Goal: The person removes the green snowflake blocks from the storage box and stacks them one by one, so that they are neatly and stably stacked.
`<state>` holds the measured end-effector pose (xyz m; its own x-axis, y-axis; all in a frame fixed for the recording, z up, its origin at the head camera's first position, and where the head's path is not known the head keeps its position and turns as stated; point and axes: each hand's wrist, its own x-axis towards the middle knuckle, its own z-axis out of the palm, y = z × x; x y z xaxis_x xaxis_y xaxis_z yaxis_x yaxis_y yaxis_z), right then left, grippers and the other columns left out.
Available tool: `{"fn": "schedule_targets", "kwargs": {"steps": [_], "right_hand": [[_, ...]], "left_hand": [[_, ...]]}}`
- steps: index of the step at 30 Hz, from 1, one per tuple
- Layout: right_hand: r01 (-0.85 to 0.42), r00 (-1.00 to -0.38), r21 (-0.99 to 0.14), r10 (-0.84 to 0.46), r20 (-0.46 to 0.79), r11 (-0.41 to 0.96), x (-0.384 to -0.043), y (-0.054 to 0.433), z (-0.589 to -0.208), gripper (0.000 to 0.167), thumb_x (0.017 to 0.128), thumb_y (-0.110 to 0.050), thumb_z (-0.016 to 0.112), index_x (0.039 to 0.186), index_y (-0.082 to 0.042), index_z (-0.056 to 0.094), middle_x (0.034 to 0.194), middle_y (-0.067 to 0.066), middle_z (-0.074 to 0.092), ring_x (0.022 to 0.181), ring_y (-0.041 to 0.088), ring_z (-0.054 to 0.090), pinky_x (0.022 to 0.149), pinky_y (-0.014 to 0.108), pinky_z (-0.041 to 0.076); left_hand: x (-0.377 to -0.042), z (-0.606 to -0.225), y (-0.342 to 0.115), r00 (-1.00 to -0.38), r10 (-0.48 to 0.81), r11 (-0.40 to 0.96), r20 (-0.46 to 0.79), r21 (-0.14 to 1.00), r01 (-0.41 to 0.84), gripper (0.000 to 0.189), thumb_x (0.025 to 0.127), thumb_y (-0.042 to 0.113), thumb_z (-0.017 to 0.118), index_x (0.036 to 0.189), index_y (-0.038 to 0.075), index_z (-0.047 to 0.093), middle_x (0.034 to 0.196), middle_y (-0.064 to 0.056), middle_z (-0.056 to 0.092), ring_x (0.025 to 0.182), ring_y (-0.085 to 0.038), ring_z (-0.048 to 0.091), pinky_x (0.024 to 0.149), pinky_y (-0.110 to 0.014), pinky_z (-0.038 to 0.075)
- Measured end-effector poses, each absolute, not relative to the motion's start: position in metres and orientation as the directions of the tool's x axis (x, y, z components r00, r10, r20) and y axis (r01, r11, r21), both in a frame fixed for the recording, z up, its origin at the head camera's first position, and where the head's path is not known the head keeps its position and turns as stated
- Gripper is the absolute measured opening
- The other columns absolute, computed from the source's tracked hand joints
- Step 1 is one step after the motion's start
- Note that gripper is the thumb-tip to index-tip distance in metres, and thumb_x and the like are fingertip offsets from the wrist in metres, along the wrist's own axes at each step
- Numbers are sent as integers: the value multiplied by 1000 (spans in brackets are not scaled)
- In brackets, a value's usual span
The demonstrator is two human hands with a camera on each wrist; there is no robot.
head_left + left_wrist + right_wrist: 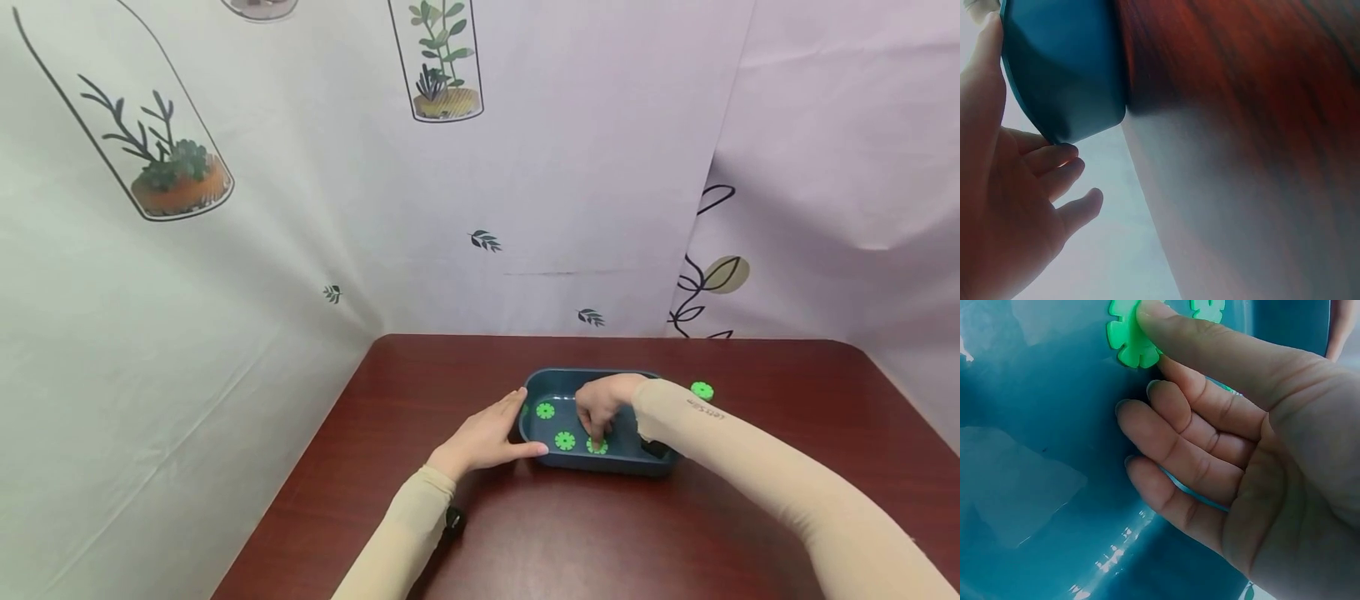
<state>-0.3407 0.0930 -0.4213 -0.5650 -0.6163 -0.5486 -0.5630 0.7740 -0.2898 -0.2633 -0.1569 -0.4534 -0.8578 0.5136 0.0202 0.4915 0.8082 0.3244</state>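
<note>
A dark blue rectangular tray stands on the table. My left hand rests at its left end, fingers extended along the rim and thumb at the near-side edge. In the left wrist view the fingertips touch the tray's outer wall, while the little finger stands off it. Inside the tray, my right hand reaches down and pinches a green notched plastic disc between thumb and index finger. The other fingers are loosely curled. Two more green notched discs lie on the tray floor to the left.
Another green notched disc lies on the table just past the tray's right end, beside the right sleeve. The dark red-brown wooden table meets a pale printed cloth behind and at the left.
</note>
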Motion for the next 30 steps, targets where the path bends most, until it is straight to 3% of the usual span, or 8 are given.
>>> {"fn": "schedule_targets", "kwargs": {"steps": [7,14,23,30], "right_hand": [[-572,-556,-321,-645,-524,755,-343,97,-423,17,82,-19,84,70,-18,72,69,-4,69,61,10,60,58,25,46],[-520,-612,-326,-611,-502,790,-344,101,-424,17,81,-19,86,73,-18,71,70,-3,68,63,12,63,62,29,50],[-517,-587,-318,-599,-545,795,-345,106,-426,18,83,-23,85,72,-18,71,69,-4,66,63,11,57,61,27,43],[-503,-574,-362,-616,-539,785,-349,107,-421,18,84,-20,83,73,-16,69,69,-2,68,64,13,59,65,34,50]], "left_hand": [[-265,-453,-156,-855,519,806,20,321,497,108,86,78,54,161,8,22,164,-9,28,149,-21,30,115,-42,36],[-264,-456,-156,-857,516,807,19,326,493,108,86,78,55,161,8,23,164,-8,28,149,-20,31,115,-41,36],[-265,-458,-155,-855,519,808,9,322,494,109,85,80,53,161,8,21,164,-9,28,149,-21,31,114,-42,37],[-266,-456,-157,-858,514,808,12,328,489,111,85,81,53,162,8,20,164,-9,28,149,-21,31,114,-42,37]]}}
